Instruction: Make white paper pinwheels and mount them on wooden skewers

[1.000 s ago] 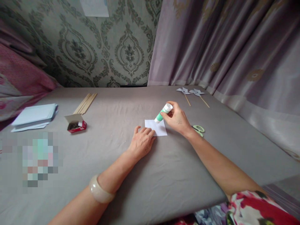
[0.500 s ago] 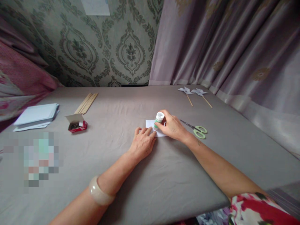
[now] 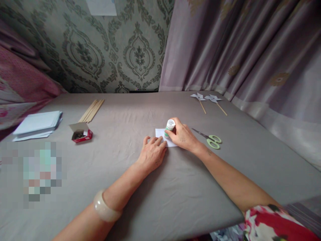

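Observation:
A small white square of paper [image 3: 160, 133] lies in the middle of the grey cloth-covered table [image 3: 175, 194]. My left hand [image 3: 151, 152] rests flat on the paper's near left corner, fingers stretched out. My right hand [image 3: 183, 135] grips a green and white glue stick [image 3: 169, 127], held nearly upright with its tip pressed down on the paper.
Green-handled scissors [image 3: 209, 139] lie just right of my right hand. Two paper pinwheels on sticks [image 3: 207, 99] rest at the back right. At the left are wooden sticks [image 3: 91, 110], a small red open box [image 3: 80, 132] and a stack of white paper [image 3: 37, 124].
The glue stick went from slanted above the paper to nearly upright with its tip on the paper. My right hand dropped lower and closer. My left hand stayed put.

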`<state>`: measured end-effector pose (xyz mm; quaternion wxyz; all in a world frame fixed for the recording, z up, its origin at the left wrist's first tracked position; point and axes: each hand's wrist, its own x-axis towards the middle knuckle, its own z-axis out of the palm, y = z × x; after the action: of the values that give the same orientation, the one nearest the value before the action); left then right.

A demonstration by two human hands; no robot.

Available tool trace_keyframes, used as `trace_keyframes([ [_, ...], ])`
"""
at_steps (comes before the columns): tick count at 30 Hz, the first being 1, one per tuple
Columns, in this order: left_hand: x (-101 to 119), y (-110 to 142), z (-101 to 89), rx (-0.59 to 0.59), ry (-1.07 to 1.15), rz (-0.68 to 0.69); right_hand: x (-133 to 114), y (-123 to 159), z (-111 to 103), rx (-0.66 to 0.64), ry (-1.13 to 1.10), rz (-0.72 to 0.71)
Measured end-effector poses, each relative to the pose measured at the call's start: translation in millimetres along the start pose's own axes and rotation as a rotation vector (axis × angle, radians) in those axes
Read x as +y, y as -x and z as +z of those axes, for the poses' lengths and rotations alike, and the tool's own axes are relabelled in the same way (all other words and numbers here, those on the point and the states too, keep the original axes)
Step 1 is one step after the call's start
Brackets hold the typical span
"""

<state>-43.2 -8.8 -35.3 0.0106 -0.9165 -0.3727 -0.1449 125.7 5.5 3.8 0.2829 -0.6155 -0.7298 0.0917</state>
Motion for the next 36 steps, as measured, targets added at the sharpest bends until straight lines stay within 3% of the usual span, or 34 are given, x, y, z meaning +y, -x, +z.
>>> trace_keyframes([
  [7, -0.4, 0.6, 1.5, 0.002, -0.014, 0.008, -4.0, 6.0, -3.7, -0.044, 0.003, -0.015],
  [16, 0.4, 0.7, 0.0, 0.008, -0.022, 0.008, 1.8, 0.3, -0.4, 0.019, 0.014, 0.019],
  [36, 1.4, -0.7, -0.3, -0.016, -0.068, 0.015, -3.2, 1.8, 0.0, -0.020, -0.015, 0.005],
])
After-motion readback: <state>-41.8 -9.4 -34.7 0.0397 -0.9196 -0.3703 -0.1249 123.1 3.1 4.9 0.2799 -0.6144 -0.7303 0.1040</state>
